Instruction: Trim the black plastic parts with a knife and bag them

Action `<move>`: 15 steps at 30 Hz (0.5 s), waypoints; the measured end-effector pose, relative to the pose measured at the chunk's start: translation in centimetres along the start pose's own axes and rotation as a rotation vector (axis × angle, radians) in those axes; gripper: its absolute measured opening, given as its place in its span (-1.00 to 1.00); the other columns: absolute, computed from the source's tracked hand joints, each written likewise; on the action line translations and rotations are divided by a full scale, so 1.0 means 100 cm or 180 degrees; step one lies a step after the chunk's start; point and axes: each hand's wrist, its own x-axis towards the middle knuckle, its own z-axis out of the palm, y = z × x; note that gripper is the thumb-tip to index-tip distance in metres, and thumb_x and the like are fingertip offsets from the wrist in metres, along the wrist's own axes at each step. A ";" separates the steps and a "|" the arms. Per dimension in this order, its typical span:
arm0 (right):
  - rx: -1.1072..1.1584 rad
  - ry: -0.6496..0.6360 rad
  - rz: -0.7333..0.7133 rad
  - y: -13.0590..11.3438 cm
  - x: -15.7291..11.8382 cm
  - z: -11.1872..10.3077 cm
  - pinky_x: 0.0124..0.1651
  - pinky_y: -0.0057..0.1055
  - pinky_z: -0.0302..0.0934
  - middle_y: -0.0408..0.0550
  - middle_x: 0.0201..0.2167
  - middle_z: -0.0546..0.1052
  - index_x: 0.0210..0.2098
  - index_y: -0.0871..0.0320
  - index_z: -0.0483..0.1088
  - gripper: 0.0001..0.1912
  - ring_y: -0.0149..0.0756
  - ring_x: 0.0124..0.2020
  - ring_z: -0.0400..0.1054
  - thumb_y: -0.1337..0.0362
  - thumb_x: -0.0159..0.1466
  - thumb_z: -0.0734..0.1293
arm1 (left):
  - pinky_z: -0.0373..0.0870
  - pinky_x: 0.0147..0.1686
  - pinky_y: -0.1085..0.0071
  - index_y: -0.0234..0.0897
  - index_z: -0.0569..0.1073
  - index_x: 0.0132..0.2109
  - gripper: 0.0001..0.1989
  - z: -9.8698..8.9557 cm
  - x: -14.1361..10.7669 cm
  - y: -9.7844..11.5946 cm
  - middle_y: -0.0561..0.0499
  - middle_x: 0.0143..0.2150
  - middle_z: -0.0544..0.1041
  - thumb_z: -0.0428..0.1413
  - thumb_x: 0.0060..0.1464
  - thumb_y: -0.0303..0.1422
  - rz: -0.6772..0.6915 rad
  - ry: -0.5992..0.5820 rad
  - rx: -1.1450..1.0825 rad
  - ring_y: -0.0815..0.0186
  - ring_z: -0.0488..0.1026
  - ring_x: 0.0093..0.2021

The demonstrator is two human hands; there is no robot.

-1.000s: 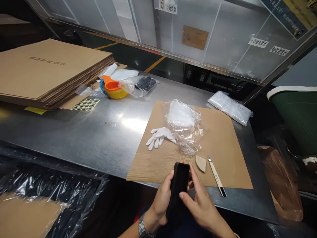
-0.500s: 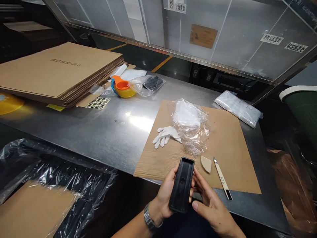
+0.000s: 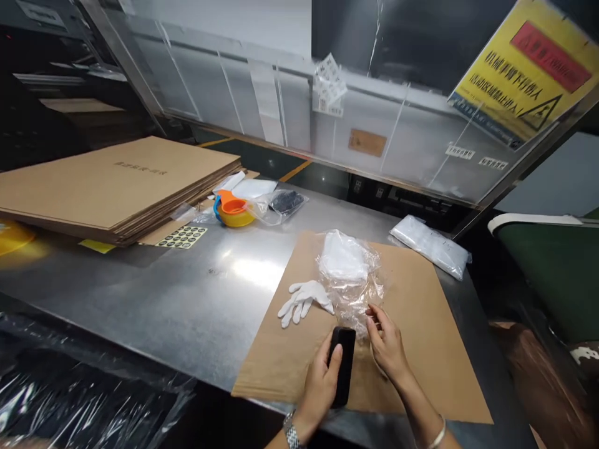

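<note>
My left hand (image 3: 321, 380) is wrapped round a narrow black plastic case (image 3: 345, 365), thumb lying on its upper face. To the right, my right hand (image 3: 389, 349) reaches over the brown cardboard sheet (image 3: 421, 337). Its thumb and forefinger are pinched at the lower right edge of a crumpled clear plastic bag (image 3: 349, 293). White material (image 3: 344, 255) shows at the bag's far end. A white glove (image 3: 304, 300) lies left of the bag. The knife and beige pad cannot be made out now; my right hand and forearm cover that area.
A stack of cardboard (image 3: 140, 181) stands at the left of the metal table (image 3: 210, 312). Near it are a sticker sheet (image 3: 183, 237), orange and yellow cups (image 3: 234, 212) and a bagged dark item (image 3: 286, 201). A wrapped white packet (image 3: 430, 245) lies at the right.
The black case has turned from its hollow side to a plain face and is in my left hand alone. My right hand has left it and moved up to the clear bag. The view has tilted upward.
</note>
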 end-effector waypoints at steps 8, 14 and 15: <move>-0.0709 -0.0493 -0.0170 0.013 0.082 0.030 -0.11 -0.20 0.28 -0.03 -0.10 0.42 -0.08 0.19 0.33 -0.74 -0.28 -0.16 0.36 0.20 0.28 0.25 | 0.15 0.10 0.05 -0.35 0.32 0.13 -0.53 -0.015 0.016 -0.045 -0.25 0.08 0.37 -0.08 0.09 -0.30 0.1075 0.0773 0.1722 0.03 0.25 0.11; -0.0541 -0.0879 -0.0062 0.021 0.095 0.040 -0.10 -0.17 0.27 -0.01 -0.05 0.39 -0.03 0.19 0.30 -0.70 -0.25 -0.11 0.34 0.21 0.28 0.25 | 0.28 0.03 0.13 -0.24 0.46 -0.04 -0.64 -0.019 0.020 -0.041 -0.16 -0.05 0.48 -0.03 0.05 -0.25 0.0989 0.0709 0.1082 0.04 0.37 0.01; -0.0424 -0.0876 -0.0018 0.023 0.096 0.038 -0.10 -0.18 0.28 -0.01 -0.05 0.39 -0.03 0.19 0.30 -0.70 -0.25 -0.12 0.35 0.20 0.28 0.25 | 0.31 0.01 0.16 -0.23 0.48 -0.06 -0.65 -0.019 0.020 -0.040 -0.16 -0.06 0.49 0.00 0.03 -0.24 0.0961 0.0698 0.0913 0.04 0.39 -0.02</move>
